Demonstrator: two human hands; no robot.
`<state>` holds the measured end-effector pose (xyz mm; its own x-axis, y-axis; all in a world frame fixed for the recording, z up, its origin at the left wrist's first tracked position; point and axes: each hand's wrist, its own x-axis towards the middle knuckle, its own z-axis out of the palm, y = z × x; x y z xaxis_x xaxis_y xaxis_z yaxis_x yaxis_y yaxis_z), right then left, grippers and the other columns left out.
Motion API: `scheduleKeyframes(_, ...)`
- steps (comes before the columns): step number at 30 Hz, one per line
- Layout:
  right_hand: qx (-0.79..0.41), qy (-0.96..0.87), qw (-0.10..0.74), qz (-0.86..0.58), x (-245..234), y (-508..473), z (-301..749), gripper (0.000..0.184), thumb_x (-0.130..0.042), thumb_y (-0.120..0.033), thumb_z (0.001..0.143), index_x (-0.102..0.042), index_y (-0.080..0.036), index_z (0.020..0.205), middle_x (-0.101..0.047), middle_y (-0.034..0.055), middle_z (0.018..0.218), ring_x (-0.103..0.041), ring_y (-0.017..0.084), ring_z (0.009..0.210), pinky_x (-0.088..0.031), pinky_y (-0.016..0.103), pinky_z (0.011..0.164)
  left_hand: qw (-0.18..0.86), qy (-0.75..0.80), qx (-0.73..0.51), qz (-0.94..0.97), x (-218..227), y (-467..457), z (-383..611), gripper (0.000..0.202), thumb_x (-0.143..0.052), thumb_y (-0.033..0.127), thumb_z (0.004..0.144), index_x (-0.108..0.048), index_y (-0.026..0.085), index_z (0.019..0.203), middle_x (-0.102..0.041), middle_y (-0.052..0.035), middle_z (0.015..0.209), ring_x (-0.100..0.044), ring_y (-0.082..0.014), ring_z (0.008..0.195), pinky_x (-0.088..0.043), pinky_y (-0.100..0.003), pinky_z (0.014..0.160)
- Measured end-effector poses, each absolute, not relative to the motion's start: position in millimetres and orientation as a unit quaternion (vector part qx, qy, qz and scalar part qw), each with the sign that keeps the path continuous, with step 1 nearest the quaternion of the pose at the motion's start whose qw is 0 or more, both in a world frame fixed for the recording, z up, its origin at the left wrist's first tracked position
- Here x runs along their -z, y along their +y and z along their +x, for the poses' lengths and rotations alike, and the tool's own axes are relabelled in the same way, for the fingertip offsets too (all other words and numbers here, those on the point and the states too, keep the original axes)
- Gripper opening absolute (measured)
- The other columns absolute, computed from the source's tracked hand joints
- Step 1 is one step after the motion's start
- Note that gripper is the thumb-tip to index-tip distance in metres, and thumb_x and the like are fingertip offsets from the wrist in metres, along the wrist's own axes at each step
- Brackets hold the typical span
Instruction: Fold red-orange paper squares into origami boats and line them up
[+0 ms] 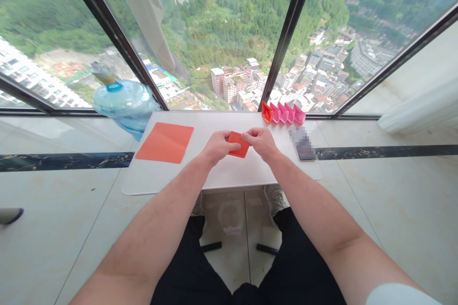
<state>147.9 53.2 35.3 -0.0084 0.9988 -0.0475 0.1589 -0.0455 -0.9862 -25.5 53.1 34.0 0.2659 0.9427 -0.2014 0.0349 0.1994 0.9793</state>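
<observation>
A small folded square of orange paper is held over the middle of the low white table. My left hand grips its left side, the thumb lying across the front. At its upper right corner, the fingertips of my right hand pinch the edge. On the left part of the table lies a stack or sheet of orange paper, flat and unfolded. A row of several folded paper pieces, one orange and the others pink, stands along the far right edge.
A phone-like dark object, partly blurred, lies on the table's right side. Beyond the left far corner stands a large blue water bottle. Tall windows with dark frames rise behind the table. My shoes are under its near edge.
</observation>
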Motion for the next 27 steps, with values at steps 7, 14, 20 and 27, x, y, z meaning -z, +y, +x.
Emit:
scheduleKeyframes(7, -0.514, -0.506, 0.432, -0.541, -34, 52, 141, 0.027, -0.075, -0.041, 0.066, -0.066, -0.016, 0.062, -0.058, -0.0014, 0.054, -0.052, 0.012, 0.055, -0.042, 0.026, 0.055, 0.624, 0.469, -0.455, 0.428, -36, 56, -27, 0.041, -0.087, 0.026, 0.052, -0.077, 0.011, 0.089, -0.076, -0.0069, 0.082, -0.071, -0.0253, 0.080, -0.058, -0.043, 0.082)
scheduleKeyframes(14, -0.486, -0.518, 0.442, -0.548, -28, 53, 139, 0.024, -0.070, -0.039, 0.071, -0.065, -0.017, 0.065, -0.059, -0.0022, 0.055, -0.051, 0.011, 0.055, -0.041, 0.025, 0.054, 0.617, 0.476, -0.476, 0.408, -36, 55, -25, 0.041, -0.084, 0.024, 0.053, -0.077, 0.012, 0.091, -0.076, -0.0075, 0.086, -0.071, -0.0256, 0.083, -0.057, -0.043, 0.084)
scheduleKeyframes(20, -0.453, -0.545, 0.436, -0.555, -22, 53, 138, 0.022, -0.063, -0.038, 0.079, -0.065, -0.018, 0.070, -0.059, -0.0023, 0.058, -0.052, 0.011, 0.056, -0.042, 0.025, 0.055, 0.601, 0.479, -0.499, 0.400, -34, 56, -25, 0.040, -0.084, 0.024, 0.053, -0.077, 0.012, 0.090, -0.076, -0.0077, 0.086, -0.070, -0.0254, 0.084, -0.056, -0.042, 0.083)
scheduleKeyframes(27, -0.453, -0.551, 0.432, -0.552, -28, 50, 137, 0.023, -0.062, -0.036, 0.080, -0.063, -0.018, 0.065, -0.062, -0.0011, 0.057, -0.053, 0.011, 0.054, -0.042, 0.024, 0.054, 0.605, 0.458, -0.525, 0.386, -36, 57, -24, 0.039, -0.084, 0.024, 0.053, -0.077, 0.010, 0.089, -0.076, -0.0081, 0.086, -0.069, -0.0246, 0.083, -0.056, -0.042, 0.083)
